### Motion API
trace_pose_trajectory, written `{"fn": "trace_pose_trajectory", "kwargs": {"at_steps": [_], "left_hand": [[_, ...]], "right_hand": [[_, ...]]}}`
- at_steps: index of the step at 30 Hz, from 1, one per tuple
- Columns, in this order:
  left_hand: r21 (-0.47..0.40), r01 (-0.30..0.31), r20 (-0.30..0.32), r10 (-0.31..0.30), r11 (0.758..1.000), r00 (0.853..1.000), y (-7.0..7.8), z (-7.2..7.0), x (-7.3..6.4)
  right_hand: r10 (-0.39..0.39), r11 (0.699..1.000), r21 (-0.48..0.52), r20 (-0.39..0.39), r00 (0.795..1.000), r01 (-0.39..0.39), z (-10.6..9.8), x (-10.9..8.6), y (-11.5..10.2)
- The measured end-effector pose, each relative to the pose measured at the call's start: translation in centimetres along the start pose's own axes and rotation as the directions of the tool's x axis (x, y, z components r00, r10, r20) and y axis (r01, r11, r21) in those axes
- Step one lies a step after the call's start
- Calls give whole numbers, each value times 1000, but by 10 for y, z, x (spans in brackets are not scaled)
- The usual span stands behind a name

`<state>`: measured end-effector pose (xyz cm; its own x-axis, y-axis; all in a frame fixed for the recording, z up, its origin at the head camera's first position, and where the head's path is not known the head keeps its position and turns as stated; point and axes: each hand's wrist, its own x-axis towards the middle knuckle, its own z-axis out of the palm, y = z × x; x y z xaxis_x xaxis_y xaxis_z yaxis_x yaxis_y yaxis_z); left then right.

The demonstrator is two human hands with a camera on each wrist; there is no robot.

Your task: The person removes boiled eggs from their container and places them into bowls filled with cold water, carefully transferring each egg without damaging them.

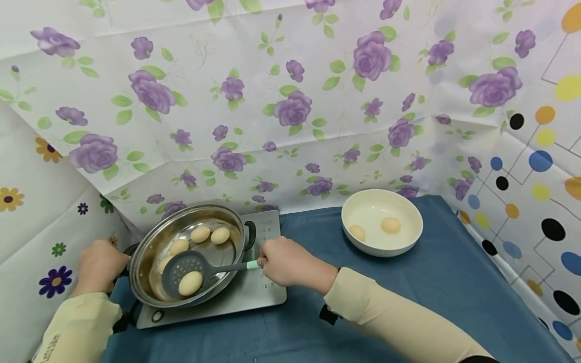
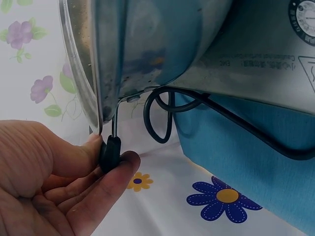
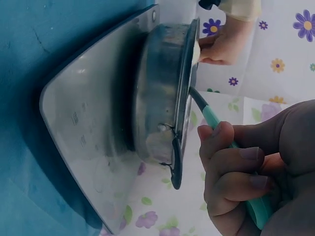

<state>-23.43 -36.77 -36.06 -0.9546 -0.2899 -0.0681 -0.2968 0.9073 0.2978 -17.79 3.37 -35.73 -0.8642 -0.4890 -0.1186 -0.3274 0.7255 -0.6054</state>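
Observation:
My left hand [image 1: 101, 266] pinches the black side handle [image 2: 110, 153] of a steel pot [image 1: 236, 214], thumb on one side and fingers on the other. The right hand [image 1: 287, 261] grips the mint-green handle [image 3: 210, 118] of a grey slotted skimmer [image 1: 186, 264], fingers curled round it. One egg [image 1: 190, 283] lies in the skimmer's bowl, inside the pot near its front rim. Several more eggs [image 1: 200, 233] rest in shallow water at the pot's back and left; the skimmer partly hides one of them.
The pot stands on a flat silver induction cooker [image 1: 265, 292]. A cream bowl [image 1: 410, 241] with two eggs in it stands to the right on the blue cloth [image 1: 308, 302]. A black cord [image 2: 251, 130] loops beside the cooker. Patterned sheets [image 1: 272, 126] hang behind and at both sides.

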Motion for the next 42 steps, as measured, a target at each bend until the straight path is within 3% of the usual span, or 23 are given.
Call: {"fn": "trace_pose_trajectory", "kwargs": {"at_steps": [9,22,33,42], "left_hand": [[-11,-1,4,1,1000,1000,0,1,-3],[-27,29,16,-29,999,999,1,-1,-1],[-61,68,53,-64,996,997,-1,-4,-1],[-22,61,38,-61,998,997,0,-3,0]], "right_hand": [[61,993,98,-22,998,-58,-11,-2,5],[105,988,117,-70,992,-97,-22,-8,9],[103,988,125,-73,992,-94,-29,-9,14],[74,992,112,-111,991,-61,-40,-17,19]]}}
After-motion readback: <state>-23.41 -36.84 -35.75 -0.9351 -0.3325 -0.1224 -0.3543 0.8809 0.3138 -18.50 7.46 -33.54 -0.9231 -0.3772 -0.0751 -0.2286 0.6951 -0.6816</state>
